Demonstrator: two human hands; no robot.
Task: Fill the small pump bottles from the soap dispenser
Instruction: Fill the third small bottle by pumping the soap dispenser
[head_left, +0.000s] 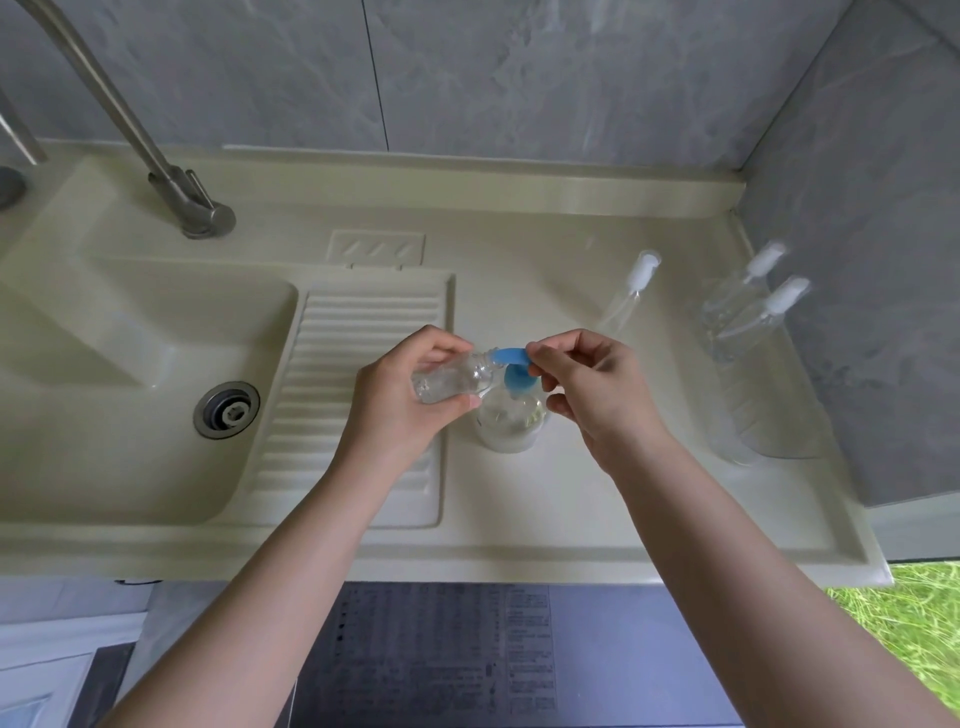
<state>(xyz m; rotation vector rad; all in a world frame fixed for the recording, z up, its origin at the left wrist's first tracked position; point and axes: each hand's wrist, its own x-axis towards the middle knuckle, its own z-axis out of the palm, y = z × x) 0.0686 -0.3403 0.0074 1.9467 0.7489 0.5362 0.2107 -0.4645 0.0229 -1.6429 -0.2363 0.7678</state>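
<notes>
A clear soap dispenser (506, 423) with a blue pump head (511, 358) stands on the counter in the middle. My left hand (405, 395) holds a small clear bottle (452, 379) tilted on its side, its open neck right at the blue spout. My right hand (592, 389) pinches the back end of the blue pump head with fingertips. Three small pump bottles with white caps stand to the right: one (631, 296) alone, two (748, 306) close together by the wall.
A cream sink basin (130, 364) with a metal drain (227, 409) lies at the left, a ribbed washboard (353, 395) beside it. A metal tap (192, 208) rises at the back left. Grey wall panels bound the back and right.
</notes>
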